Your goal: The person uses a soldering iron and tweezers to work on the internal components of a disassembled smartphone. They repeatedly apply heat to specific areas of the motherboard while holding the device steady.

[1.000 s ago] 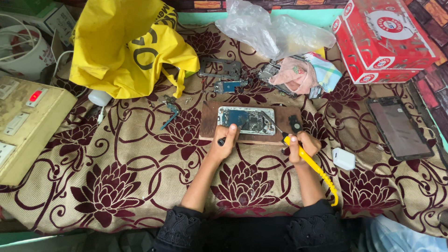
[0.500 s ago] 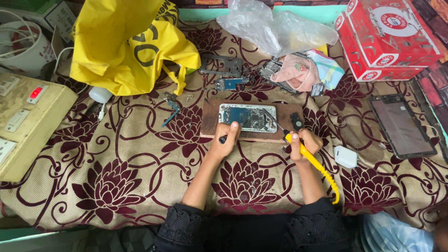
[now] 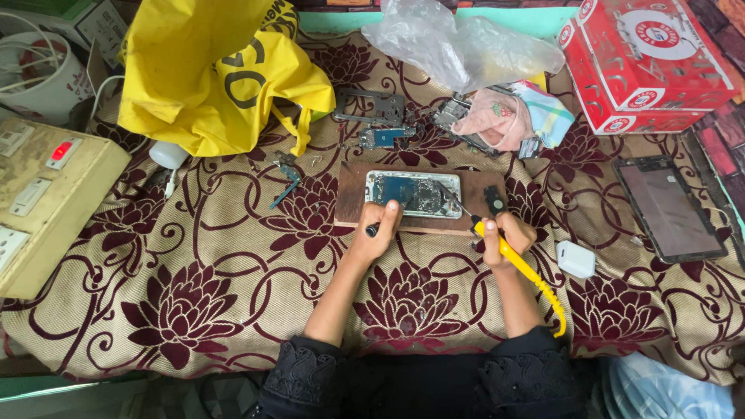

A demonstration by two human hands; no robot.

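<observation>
Opened phone (image 3: 414, 194) lies lengthwise across the wooden board (image 3: 353, 203), just ahead of both hands. Left hand (image 3: 376, 233), fingers clamped on a small dark tool, touches its near edge; right hand (image 3: 506, 235) grips the yellow-handled soldering iron (image 3: 518, 264), tip angled leftward at the phone's right end.

Open patterned cloth (image 3: 194, 310) is lying free along the near side, left of the left hand (image 3: 376, 237) and between the two forearms, so a hand is finding room there. Behind the wooden board (image 3: 349, 203), loose metal parts (image 3: 371, 105) and a small circuit piece (image 3: 382, 137) are crowding the way. The yellow bag (image 3: 209, 77) is blocking the far left, and the switch box (image 3: 46, 202) is closing off the left edge. To the right, a white adapter (image 3: 576, 258) is sitting just beside the right hand (image 3: 504, 237), with a dark tablet (image 3: 671, 208) further out. The red box (image 3: 648, 62), plastic bag (image 3: 458, 50) and bundled cloth (image 3: 508, 116) are filling the far right corner.
</observation>
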